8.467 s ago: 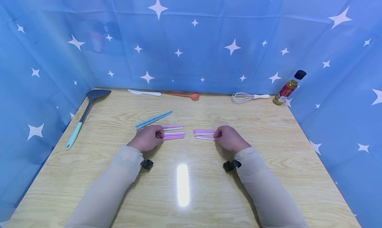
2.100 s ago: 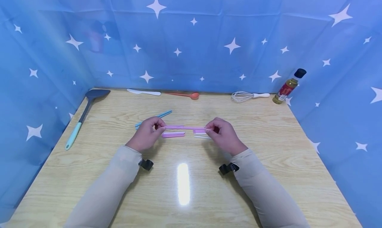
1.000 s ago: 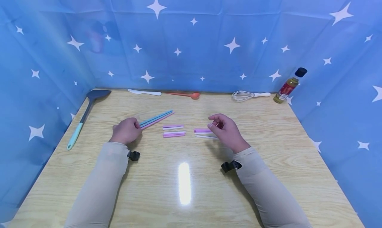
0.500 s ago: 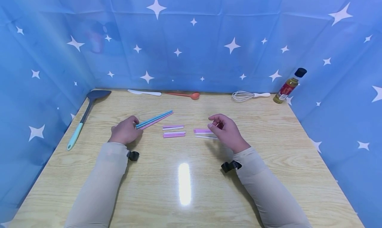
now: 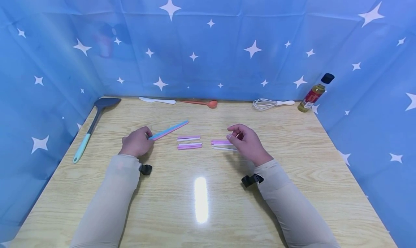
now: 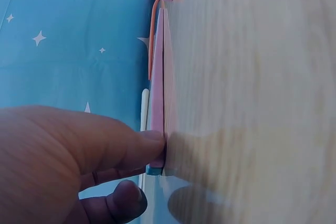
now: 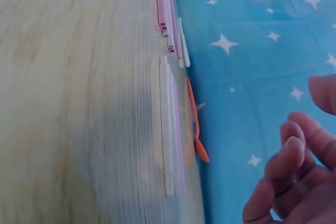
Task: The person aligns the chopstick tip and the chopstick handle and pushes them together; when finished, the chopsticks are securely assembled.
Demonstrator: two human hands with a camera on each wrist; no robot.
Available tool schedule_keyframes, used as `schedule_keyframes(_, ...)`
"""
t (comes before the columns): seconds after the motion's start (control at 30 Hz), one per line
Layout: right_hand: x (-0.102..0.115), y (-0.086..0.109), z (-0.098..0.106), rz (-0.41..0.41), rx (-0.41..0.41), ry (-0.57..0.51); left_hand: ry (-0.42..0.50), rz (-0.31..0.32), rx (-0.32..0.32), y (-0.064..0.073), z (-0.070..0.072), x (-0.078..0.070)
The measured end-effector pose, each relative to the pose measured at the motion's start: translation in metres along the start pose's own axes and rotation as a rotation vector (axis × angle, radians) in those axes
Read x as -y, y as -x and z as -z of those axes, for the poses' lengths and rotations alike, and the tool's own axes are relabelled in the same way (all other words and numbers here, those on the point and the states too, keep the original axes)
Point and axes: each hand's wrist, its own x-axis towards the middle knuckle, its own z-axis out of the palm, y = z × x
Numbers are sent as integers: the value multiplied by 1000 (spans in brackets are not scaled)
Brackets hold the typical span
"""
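At left centre in the head view, my left hand pinches the near ends of a slanted bundle of blue chopsticks and a pink chopstick. The pink chopstick lies along their near side, and in the left wrist view my thumb presses on it. My right hand hovers, fingers loosely bent and holding nothing, over short pink and white sticks that it partly hides. Between the hands lie more short pink and white sticks, side by side in a small group.
Along the back edge of the wooden table lie a white knife, an orange spoon and a whisk. A turner lies at the left edge. An oil bottle stands at the back right corner.
About two seconds ago both hands held a long pink stick between them. My left hand has since moved left, bringing it beside the blue chopsticks. My right hand has let go.
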Motion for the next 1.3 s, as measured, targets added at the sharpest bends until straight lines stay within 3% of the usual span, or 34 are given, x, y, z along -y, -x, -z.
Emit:
schedule_keyframes(0.23,-4,-3,3,-43,20,86,24,-38,-27,3,-1,-5)
schedule_keyframes(0.37,-12,-5,7,-113,65,183,50,-143,-34,6,-8,-18)
schedule_keyframes(0.53,-22,-6,10,-201,158,278,56,-302,27,11,-22,-38)
schedule_keyframes(0.73,-27,-7,10,-205,213,330,11,-392,67,15,-35,-53)
schedule_keyframes(0.93,-26,-8,10,-212,216,335,-12,-417,81,19,-38,-61)
schedule_keyframes(1.3,-28,-8,12,-200,192,354,0,-398,94,21,-39,-63)
